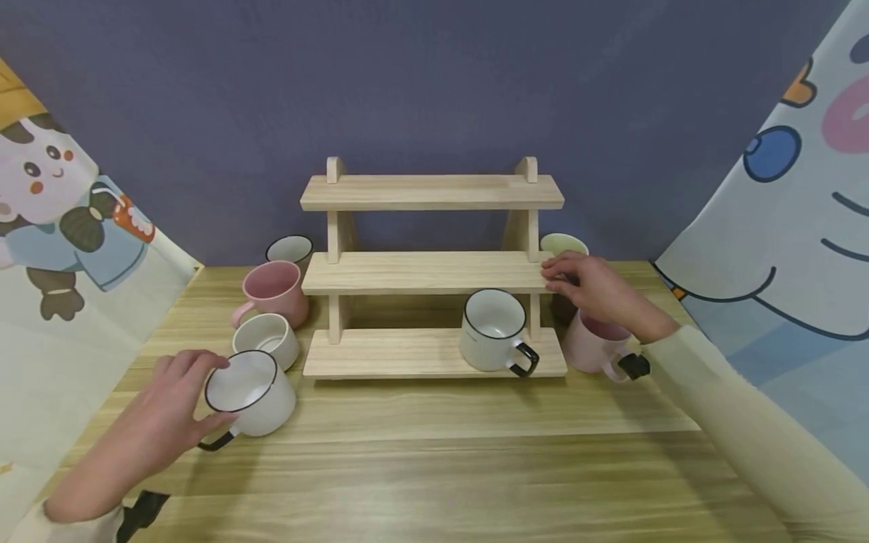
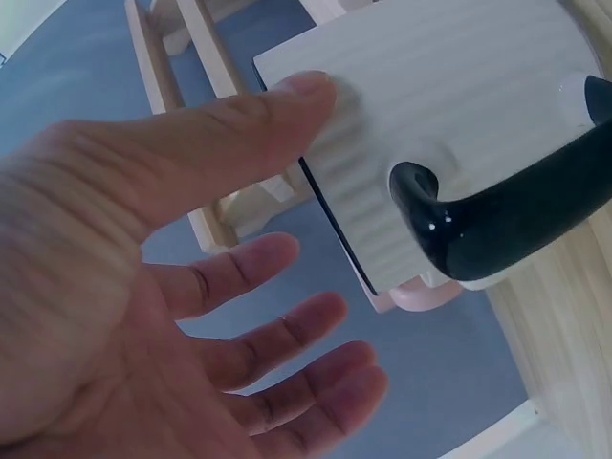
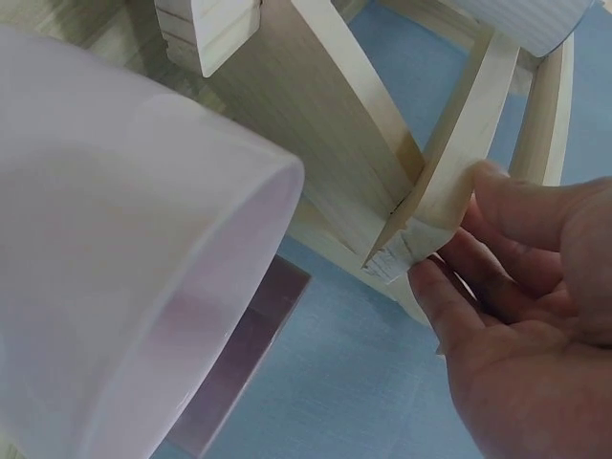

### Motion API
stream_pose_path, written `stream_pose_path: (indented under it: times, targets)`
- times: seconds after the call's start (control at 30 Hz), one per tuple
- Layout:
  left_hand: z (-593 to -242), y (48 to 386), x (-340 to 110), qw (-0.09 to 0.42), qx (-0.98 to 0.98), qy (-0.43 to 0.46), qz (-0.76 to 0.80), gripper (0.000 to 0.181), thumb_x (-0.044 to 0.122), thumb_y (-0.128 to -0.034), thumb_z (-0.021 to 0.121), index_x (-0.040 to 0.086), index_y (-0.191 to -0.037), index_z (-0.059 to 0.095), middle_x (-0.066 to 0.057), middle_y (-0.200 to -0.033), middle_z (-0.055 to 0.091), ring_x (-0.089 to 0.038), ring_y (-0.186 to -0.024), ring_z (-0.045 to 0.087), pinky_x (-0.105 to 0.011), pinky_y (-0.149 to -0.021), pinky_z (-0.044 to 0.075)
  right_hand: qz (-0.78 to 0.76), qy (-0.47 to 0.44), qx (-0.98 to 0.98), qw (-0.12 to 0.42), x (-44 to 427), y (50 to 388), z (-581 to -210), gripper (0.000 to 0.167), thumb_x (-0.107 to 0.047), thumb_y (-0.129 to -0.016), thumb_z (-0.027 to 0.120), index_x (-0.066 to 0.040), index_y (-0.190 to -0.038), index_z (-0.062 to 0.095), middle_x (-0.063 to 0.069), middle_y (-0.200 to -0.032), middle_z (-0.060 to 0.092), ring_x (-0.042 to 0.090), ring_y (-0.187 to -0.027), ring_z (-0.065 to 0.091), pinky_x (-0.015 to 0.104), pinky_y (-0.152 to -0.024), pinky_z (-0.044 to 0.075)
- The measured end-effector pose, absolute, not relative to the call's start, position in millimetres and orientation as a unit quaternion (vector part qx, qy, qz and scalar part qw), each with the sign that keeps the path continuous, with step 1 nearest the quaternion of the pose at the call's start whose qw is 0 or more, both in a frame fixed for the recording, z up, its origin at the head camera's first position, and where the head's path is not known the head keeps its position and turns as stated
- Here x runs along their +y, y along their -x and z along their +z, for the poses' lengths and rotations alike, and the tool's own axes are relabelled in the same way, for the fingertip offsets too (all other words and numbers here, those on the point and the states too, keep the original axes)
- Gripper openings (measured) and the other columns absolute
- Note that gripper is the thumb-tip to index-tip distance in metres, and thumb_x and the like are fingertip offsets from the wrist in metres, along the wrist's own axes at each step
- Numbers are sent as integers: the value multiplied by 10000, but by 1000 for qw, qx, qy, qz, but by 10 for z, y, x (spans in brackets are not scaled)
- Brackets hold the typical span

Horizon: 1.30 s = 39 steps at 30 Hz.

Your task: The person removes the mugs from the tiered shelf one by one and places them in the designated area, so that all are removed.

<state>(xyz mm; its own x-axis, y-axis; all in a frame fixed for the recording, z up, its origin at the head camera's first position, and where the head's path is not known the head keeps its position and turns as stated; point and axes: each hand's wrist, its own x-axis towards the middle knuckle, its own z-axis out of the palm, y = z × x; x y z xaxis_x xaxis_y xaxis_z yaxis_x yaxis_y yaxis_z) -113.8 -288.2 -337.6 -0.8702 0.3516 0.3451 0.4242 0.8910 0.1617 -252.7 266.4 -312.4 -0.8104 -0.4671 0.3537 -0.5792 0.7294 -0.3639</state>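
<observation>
At the front left, a white enamel mug (image 1: 261,403) with a black rim and black handle stands on the wooden table. Around its near side my left hand (image 1: 163,415) is spread, thumb by the wall and other fingers apart from it (image 2: 239,316). A three-tier wooden shelf (image 1: 434,271) stands in the middle. My right hand (image 1: 597,290) pinches the right end of its middle board, thumb on one face and fingers on the other (image 3: 535,277). Another white enamel mug (image 1: 492,332) with a black handle sits on the bottom board.
Left of the shelf are a white ribbed cup (image 1: 268,343), a pink mug (image 1: 278,294) and a black-rimmed cup (image 1: 290,247). On the right stand a pale pink mug (image 1: 594,343), a light green cup (image 1: 563,243) and a dark, mostly hidden item. A blue-grey wall (image 1: 434,90) rises behind.
</observation>
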Motion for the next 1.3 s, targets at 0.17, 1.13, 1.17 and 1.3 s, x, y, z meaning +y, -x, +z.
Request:
stream_pose_path:
  times: [0.17, 1.13, 1.17, 1.3]
  targets:
    - [-3372, 1142, -2911, 149, -962, 200, -113, 673, 148, -551, 893, -12, -1097, 534, -222, -1050, 490, -416, -934, 423, -531, -716, 400, 235, -280, -924, 117, 2668, 2518, -3126, 178, -7, -859, 670, 37, -1030, 691, 172, -1119, 628, 338, -1055, 567, 474, -885, 449]
    - [-3089, 1428, -2366, 183, -924, 319, -106, 505, 175, -688, 794, -24, -1081, 548, -168, -1056, 524, -405, -987, 448, -492, -828, 385, 234, -277, -925, 111, 2654, 2515, -3119, 183, -21, -872, 659, 37, -1044, 689, 167, -1129, 623, 337, -1075, 557, 471, -906, 439]
    - [-3081, 1461, -2330, 189, -919, 328, -109, 494, 171, -687, 790, -30, -1068, 547, -172, -1052, 520, -409, -999, 444, -500, -863, 368, 234, -276, -926, 109, 2654, 2516, -3118, 184, -22, -872, 660, 36, -1045, 688, 164, -1131, 622, 336, -1079, 555, 469, -909, 437]
    - [-3036, 1606, -2190, 197, -910, 346, -117, 402, 143, -721, 750, -38, -1021, 553, -171, -1044, 511, -375, -1026, 450, -520, -888, 337, 234, -272, -927, 108, 2651, 2519, -3120, 181, -24, -872, 660, 32, -1042, 689, 161, -1132, 622, 335, -1079, 555, 469, -911, 435]
